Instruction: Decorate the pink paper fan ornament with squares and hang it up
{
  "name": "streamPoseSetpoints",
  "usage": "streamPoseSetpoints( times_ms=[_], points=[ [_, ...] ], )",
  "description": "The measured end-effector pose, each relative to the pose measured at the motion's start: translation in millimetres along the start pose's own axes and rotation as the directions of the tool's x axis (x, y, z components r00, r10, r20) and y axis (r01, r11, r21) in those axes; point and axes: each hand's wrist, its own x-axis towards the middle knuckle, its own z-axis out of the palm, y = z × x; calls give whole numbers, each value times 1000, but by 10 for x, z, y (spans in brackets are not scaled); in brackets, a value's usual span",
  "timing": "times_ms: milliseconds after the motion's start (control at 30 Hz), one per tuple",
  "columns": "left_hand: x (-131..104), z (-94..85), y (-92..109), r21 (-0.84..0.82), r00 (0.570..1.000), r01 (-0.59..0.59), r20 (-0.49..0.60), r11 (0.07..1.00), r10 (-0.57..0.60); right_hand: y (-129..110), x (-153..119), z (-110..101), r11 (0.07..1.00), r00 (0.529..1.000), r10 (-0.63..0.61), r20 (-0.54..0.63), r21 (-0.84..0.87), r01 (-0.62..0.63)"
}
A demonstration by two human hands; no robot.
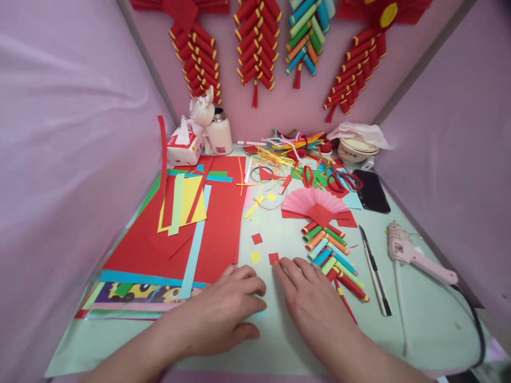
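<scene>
The left hand (231,306) is at the near middle of the tabletop (279,351), its fingers loosely bent and the thumb standing apart from them, with no grip on anything to be seen. A sliver of pale blue (261,315) shows beside it, too small to make out. The right hand (311,300) is palm down just to the right, fingers stretched toward the far side and released. Its fingertips come right up to a small red square (273,258) of paper (whether they touch it, I cannot tell). A yellow square (255,257) lies to the left of that one, and a second red square (257,239) a little farther off.

Just beyond the right hand lies a multicoloured firecracker ornament (331,250) of rolled paper, with a pink fan (315,202) at its far end. To its right are a craft knife (374,274) and, farther right, a glue gun (419,258). Large red sheets (223,229) cover much of the left side, a pale blue strip (195,250) lying across them. A tissue box (186,149) and a white bottle (220,135) stand at the far left, a bowl (355,151) at the far right.
</scene>
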Motion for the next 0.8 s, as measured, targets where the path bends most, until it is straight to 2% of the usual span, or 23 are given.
streamPoseSetpoints(
  times_ms=[100,200,300,400,500,600,667,800],
  points=[
    [29,35,12,50,999,33,9,998,-33,-12,12,131,1000,999,-2,-34,13,2],
    [100,143,-26,150,995,89,-62,985,-81,4,32,191,1000,999,9,-31,21,-9],
    [154,235,-89,217,983,116,-166,969,-81,49,59,156,999,999,31,-24,32,-30],
    [147,236,-126,172,963,124,-258,977,-77,106,72,76,998,999,40,-26,46,-39],
    [114,204,-120,93,967,115,-240,989,-90,148,58,2,998,998,50,-26,44,-49],
    [123,238,-93,94,969,141,-215,986,-118,166,22,-43,998,998,53,-24,33,-52],
    [161,294,-80,118,950,207,-261,971,-171,170,-13,-62,998,998,58,-10,28,-58],
    [242,370,-78,131,884,335,-386,933,-263,161,-100,-83,998,998,48,49,26,-50]
  ],
)
